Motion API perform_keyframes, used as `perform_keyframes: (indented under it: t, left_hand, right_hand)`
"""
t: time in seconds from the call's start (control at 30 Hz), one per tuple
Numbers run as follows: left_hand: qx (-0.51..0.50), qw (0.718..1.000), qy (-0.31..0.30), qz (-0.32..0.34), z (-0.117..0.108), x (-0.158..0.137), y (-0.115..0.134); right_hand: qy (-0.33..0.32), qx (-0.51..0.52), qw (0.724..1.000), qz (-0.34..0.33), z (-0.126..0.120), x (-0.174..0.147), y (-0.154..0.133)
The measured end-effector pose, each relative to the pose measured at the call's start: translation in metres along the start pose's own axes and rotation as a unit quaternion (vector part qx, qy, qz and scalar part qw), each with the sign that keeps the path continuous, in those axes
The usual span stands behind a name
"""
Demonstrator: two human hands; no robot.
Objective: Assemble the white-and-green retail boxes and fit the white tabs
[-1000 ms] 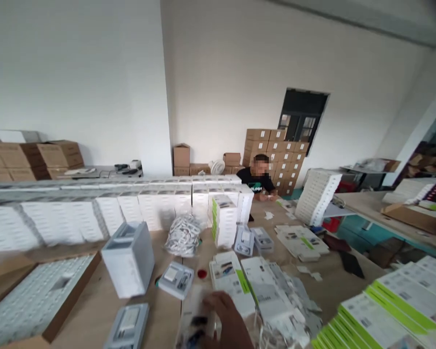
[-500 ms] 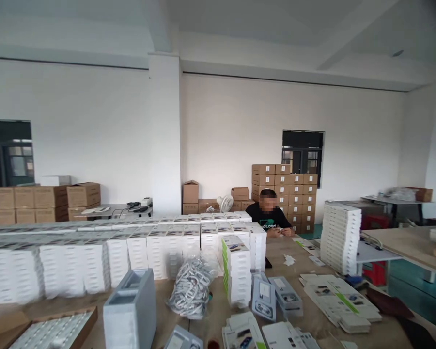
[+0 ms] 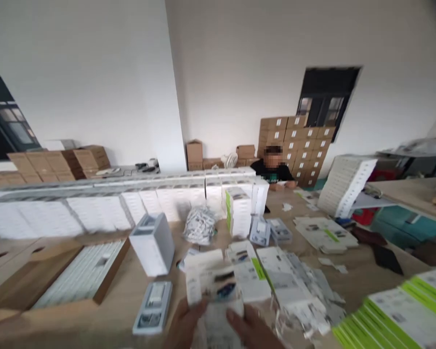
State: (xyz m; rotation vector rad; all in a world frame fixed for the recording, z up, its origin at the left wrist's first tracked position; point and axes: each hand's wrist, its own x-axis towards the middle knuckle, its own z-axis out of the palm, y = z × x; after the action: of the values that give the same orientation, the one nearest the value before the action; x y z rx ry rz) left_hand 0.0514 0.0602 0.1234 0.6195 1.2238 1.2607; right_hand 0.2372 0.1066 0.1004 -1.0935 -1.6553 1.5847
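Low in the middle of the view, a white printed packaging box [image 3: 220, 286] is held between my two hands, its outline smeared by motion. My left hand [image 3: 186, 321] grips its left edge, and my right hand [image 3: 253, 327] has its thumb on the near right part. Whether the box is flat or folded up, I cannot tell. Just beyond lie flat printed box blanks [image 3: 288, 276]. To the left of my left hand sits a grey-blue tray [image 3: 153, 306] with a device and a coiled cable in it.
A tall grey-blue stack of trays [image 3: 153, 245], a bag of white cables [image 3: 199, 225] and a carton of white items [image 3: 83, 271] stand on the table. White box stacks [image 3: 174, 201] form a row behind. Green-edged boxes [image 3: 403, 310] lie right. A co-worker [image 3: 273, 169] sits opposite.
The view has tilted downward, showing more of the table. Both my hands have come into view with the white box between them. The co-worker remains seated.
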Motion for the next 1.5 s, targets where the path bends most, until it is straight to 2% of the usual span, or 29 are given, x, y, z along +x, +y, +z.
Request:
perform_keyframes:
  t: [0.03, 0.07, 0.13, 0.2, 0.3, 0.37, 0.43, 0.47, 0.53, 0.63, 0.7, 0.83, 1.07, 1.17, 1.23, 1.4, 1.5]
  left_hand:
    - [0.025, 1.0, 0.011, 0.014, -0.002, 0.005, -0.007]
    - [0.08, 0.995, 0.027, 0.056, -0.004, 0.01, -0.012]
    - [0.174, 0.973, 0.062, 0.136, -0.008, 0.016, -0.017]
    - [0.226, 0.955, 0.085, 0.175, -0.01, 0.02, -0.016]
    - [0.226, 0.959, 0.064, 0.157, -0.012, 0.022, -0.01]
    - [0.219, 0.967, 0.012, 0.13, -0.013, 0.022, -0.007]
    - [0.221, 0.968, -0.031, 0.116, -0.012, 0.02, -0.005]
    - [0.222, 0.966, -0.029, 0.125, -0.012, 0.019, -0.005]
    - [0.214, 0.962, 0.015, 0.17, -0.008, 0.015, -0.004]
    - [0.17, 0.961, 0.075, 0.203, -0.001, 0.006, 0.001]
    - [0.149, 0.967, 0.068, 0.194, 0.003, 0.002, 0.004]
    - [0.143, 0.966, 0.025, 0.212, 0.001, -0.002, 0.007]
    - [0.121, 0.967, -0.034, 0.22, -0.012, 0.003, 0.008]
    - [0.123, 0.967, -0.058, 0.213, -0.017, 0.004, 0.014]
    - [0.124, 0.969, -0.084, 0.197, -0.019, 0.003, 0.021]
    - [0.141, 0.969, -0.119, 0.165, -0.029, -0.004, 0.039]
    - [0.201, 0.96, -0.102, 0.167, -0.039, -0.006, 0.04]
  right_hand:
    - [0.005, 0.015, 1.0, 0.017, 0.004, -0.008, 0.004]
    - [0.011, 0.027, 0.999, 0.033, 0.007, -0.014, 0.005]
    - [0.026, 0.05, 0.997, 0.059, 0.011, -0.021, 0.006]
    - [0.031, 0.092, 0.992, 0.074, 0.014, -0.024, 0.005]
    - [0.017, 0.155, 0.985, 0.08, 0.018, -0.026, 0.003]
    - [0.024, 0.161, 0.984, 0.08, 0.018, -0.026, 0.003]
    - [0.058, 0.137, 0.986, 0.073, 0.016, -0.025, 0.003]
    - [0.076, 0.119, 0.988, 0.066, 0.015, -0.025, 0.002]
    - [0.084, 0.085, 0.992, 0.045, 0.014, -0.024, -0.001]
    - [0.039, 0.071, 0.996, 0.021, 0.014, -0.024, -0.008]
    - [0.035, 0.091, 0.995, 0.005, 0.014, -0.024, -0.01]
    - [0.069, 0.159, 0.984, -0.035, 0.011, -0.024, -0.01]
    - [-0.031, 0.211, 0.975, -0.058, 0.002, -0.034, -0.026]
    - [-0.049, 0.216, 0.974, -0.052, 0.005, -0.034, -0.032]
    - [-0.024, 0.194, 0.98, -0.049, 0.011, -0.03, -0.032]
    - [0.13, 0.064, 0.986, -0.086, 0.025, -0.014, -0.026]
    - [0.157, 0.095, 0.98, -0.071, 0.03, -0.008, -0.02]
